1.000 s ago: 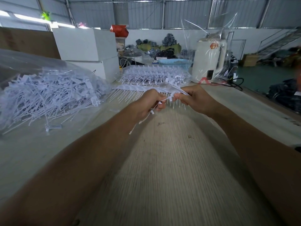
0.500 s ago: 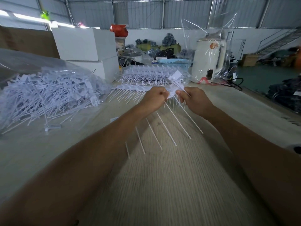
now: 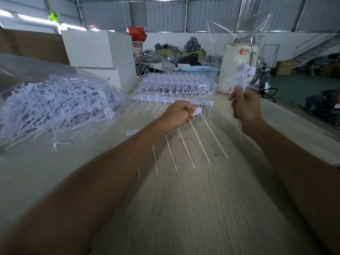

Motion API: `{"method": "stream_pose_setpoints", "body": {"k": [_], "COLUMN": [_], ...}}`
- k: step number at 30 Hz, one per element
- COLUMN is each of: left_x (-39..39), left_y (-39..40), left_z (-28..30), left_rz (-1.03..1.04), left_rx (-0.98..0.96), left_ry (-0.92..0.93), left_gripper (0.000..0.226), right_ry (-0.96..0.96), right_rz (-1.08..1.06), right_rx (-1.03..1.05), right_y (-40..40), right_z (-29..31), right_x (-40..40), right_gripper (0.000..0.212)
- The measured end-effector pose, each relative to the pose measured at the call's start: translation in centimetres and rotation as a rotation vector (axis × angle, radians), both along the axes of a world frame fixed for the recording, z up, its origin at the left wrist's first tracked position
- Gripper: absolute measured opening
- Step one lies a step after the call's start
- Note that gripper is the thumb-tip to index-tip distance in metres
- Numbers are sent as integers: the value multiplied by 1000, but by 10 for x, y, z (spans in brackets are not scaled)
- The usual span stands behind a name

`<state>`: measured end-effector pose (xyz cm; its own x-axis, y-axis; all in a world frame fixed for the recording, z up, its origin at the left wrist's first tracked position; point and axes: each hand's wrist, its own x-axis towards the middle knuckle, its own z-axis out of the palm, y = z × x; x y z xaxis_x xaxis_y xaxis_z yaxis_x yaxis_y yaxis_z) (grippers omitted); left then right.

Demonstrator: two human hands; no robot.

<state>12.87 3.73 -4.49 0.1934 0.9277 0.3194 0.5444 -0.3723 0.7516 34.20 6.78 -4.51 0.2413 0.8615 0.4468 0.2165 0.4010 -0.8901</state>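
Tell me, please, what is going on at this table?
A person appears to be pulling white tag ties apart by hand. The left hand grips a short strip of ties, tails hanging over the table. The right hand, raised, holds a blurred separated piece. Loose ties lie heaped at left; uncut strips are stacked ahead.

I read the strip of tag ties [image 3: 199, 142] as plain white. The smaller piece of tag ties [image 3: 241, 78] raised to its right is the same white, though blurred. The tabletop [image 3: 184, 208] looks pale beige to me, streaked with fine darker grain lines. The heap of loose ties [image 3: 55, 105] is white under clear film. Behind it I make out white boxes [image 3: 97, 48], a red bag [image 3: 136, 33], a light blue basket [image 3: 198, 71], a cream kettle [image 3: 237, 70] with an orange-red round mark, a black cable [image 3: 270, 93] and grey corrugated wall panels [image 3: 165, 13].
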Motion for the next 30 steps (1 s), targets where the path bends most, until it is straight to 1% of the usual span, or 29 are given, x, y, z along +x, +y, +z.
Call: {"method": "stream_pose_setpoints", "body": {"k": [3,6,8,10,19,24,26,30], "left_x": [0,0,1,0,1,1,0,1], "left_y": [0,-1,1,0,-1,-3,-3,-4], "left_z": [-1,-1,-3,-4,-4,-3,-3,-4], "left_rz": [4,4,-1,-4,-6,-8,-10,-18], "left_rx": [-8,-16,-30,-37,-55,-68,-73,-79], "left_ry": [17,15,5,4,-4,-12,-14,-35], "left_gripper": [28,28,27,25,24,28,26,22], "right_ry": [157,208,194,147,111,53,22,28], "right_rz": [73,147,157,171,198,266,254,195], "right_rx": [67,111,100,92,94,24,23,17], "right_y": [-7,-10,-10,-10,-6,-6,-6,-8], "right_z": [16,22,17,11,7,-3,-4,4], "right_x": [-11,-21,-24,-25,-24,-23,-26,-31], "right_gripper": [37,30,21,17,18,25,26,29]}}
